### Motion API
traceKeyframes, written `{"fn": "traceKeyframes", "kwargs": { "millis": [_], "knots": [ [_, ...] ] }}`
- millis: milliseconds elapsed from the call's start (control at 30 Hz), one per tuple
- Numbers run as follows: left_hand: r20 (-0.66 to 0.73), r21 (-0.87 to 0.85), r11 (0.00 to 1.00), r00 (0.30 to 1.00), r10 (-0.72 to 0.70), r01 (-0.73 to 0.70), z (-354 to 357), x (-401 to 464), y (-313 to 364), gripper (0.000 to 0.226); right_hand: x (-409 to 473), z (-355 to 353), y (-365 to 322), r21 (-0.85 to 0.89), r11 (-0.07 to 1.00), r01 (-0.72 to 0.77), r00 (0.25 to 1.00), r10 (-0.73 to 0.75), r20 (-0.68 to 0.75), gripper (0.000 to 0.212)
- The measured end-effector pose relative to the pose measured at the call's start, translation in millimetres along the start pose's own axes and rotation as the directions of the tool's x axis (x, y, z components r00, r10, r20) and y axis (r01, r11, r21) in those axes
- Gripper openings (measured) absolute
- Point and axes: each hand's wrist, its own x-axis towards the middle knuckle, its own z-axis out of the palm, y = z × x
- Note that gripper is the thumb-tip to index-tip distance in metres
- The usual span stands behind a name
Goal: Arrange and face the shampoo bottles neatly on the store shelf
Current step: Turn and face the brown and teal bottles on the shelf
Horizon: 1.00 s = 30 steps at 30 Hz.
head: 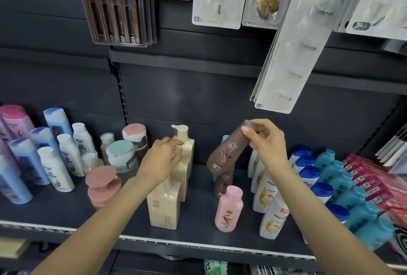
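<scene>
1. One brown bottle (229, 149) is the thing in hand: the right hand (267, 142) pinches its cap end and holds it tilted above the shelf (123, 215), probably to re-seat it label-forward.
2. Directly below the brown bottle stands its twin (222, 184), with a pink bottle (229, 209) in front.
3. Left of the brown bottle, the left hand (161, 160) curls around the pump of a cream bottle (184, 142), likely steadying it.
4. Right of it stand white Pantene bottles (265, 188).
</scene>
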Motion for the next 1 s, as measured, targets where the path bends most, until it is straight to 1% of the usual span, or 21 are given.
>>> {"fn": "traceKeyframes", "kwargs": {
  "millis": [67,133,233,333,533,733,867,1000],
  "knots": [
    [0.036,0.086,0.996,0.999,0.005,-0.008,0,-1,-3,0.037,0,2,11,-0.080,0.997,0.011,1.000,-0.009,0.017,0.021],
    [0.090,0.145,0.989,0.996,0.001,-0.014,0,-1,-5,0.043,1,5,20,-0.100,0.995,0.007,0.998,0.000,0.064,0.019],
    [0.212,0.229,0.973,0.977,-0.027,-0.023,-1,1,-8,0.056,1,9,32,-0.142,0.989,0.034,0.991,-0.015,0.135,0.017],
    [0.267,0.253,0.967,0.962,-0.060,-0.010,-2,4,-12,0.062,1,14,48,-0.206,0.978,0.027,0.983,0.011,0.182,0.017],
    [0.260,0.228,0.974,0.963,-0.071,0.011,1,3,-16,0.061,-3,19,75,-0.281,0.960,-0.019,0.977,0.077,0.198,0.020],
    [0.223,0.222,0.975,0.973,-0.066,0.016,4,2,-15,0.061,-1,22,100,-0.398,0.912,-0.100,0.938,0.220,0.267,0.024],
    [0.204,0.198,0.980,0.977,-0.067,0.026,6,0,-17,0.059,-1,25,105,-0.493,0.860,-0.135,0.906,0.308,0.289,0.029],
    [0.200,0.159,0.986,0.976,-0.083,0.052,7,-3,-16,0.060,-1,23,101,-0.502,0.852,-0.152,0.897,0.332,0.291,0.027]
  ]
}}
